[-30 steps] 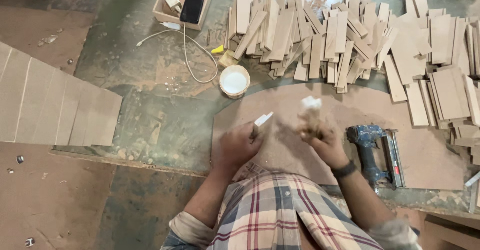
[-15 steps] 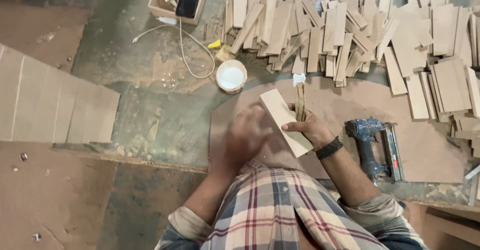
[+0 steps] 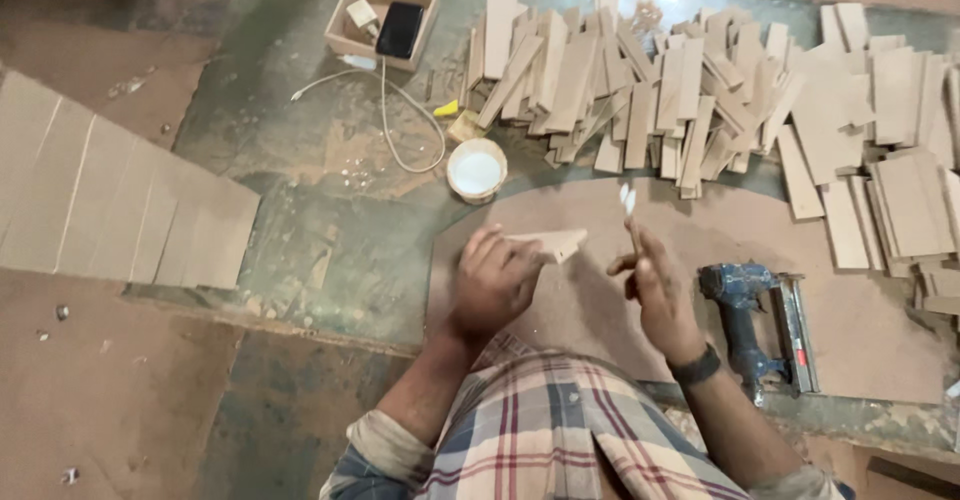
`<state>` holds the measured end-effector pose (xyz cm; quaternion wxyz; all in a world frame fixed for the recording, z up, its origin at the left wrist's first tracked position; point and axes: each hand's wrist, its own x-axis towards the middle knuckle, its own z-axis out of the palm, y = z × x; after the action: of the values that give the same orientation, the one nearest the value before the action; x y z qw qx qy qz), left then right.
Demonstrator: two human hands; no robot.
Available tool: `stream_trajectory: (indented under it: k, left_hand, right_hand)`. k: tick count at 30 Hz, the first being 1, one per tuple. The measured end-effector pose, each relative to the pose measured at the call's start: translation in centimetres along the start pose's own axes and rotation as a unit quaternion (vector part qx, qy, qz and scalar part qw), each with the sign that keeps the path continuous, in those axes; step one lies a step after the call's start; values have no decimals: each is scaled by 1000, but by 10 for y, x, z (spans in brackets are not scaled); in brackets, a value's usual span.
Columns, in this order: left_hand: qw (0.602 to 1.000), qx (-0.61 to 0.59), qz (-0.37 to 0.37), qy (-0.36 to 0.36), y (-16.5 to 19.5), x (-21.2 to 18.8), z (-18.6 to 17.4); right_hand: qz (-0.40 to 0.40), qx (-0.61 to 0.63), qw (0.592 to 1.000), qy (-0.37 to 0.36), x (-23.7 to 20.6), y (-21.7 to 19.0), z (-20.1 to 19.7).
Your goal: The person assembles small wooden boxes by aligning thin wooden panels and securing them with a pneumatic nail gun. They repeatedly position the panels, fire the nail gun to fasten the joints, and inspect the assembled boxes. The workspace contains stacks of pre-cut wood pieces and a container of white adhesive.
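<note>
The strip [image 3: 548, 244] in my left hand [image 3: 495, 282] is matt, pale fibreboard, smooth-faced; the stick [image 3: 630, 222] in my right hand [image 3: 655, 285] is thin wood, its tip white and wet-looking; the nail gun [image 3: 748, 315] is blue, scuffed metal; the tub [image 3: 476, 169] looks like plastic; the floor [image 3: 310, 160] is rough, stained concrete.

Left hand [image 3: 492, 282] grips a wooden strip [image 3: 548, 244] — right hand [image 3: 652, 282] holds a glue-tipped stick [image 3: 630, 218].
</note>
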<state>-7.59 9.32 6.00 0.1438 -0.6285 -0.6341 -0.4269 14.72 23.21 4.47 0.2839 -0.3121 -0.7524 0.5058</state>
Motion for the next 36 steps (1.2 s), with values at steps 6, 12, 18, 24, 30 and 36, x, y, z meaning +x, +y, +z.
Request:
stream_trajectory:
  k: [6,12,18,24,30,36]
  left_hand:
    - [1000,15,-21,6,-1,0,4]
    - [1000,12,-5,1,1,-6,8]
    - [1000,24,-17,-5,-2,-12,8]
    - [999,37,-18,2,-9,-13,5]
    - [999,29,-19,-1,-4,-10,9]
    - [1000,4,-29,-2,-1,-12,11]
  right_hand:
    - [-150,-258,954,7,-34,-31,16]
    - [-56,-358,932,19,-16,-14,4]
    - [-154,-216,964,10,-21,4,13]
    - [-198,-128,969,-70,-33,-9,19]
    - [-106,-242,964,10,-10,-12,4]
    - [-190,-217,957,16,-14,-7,4]
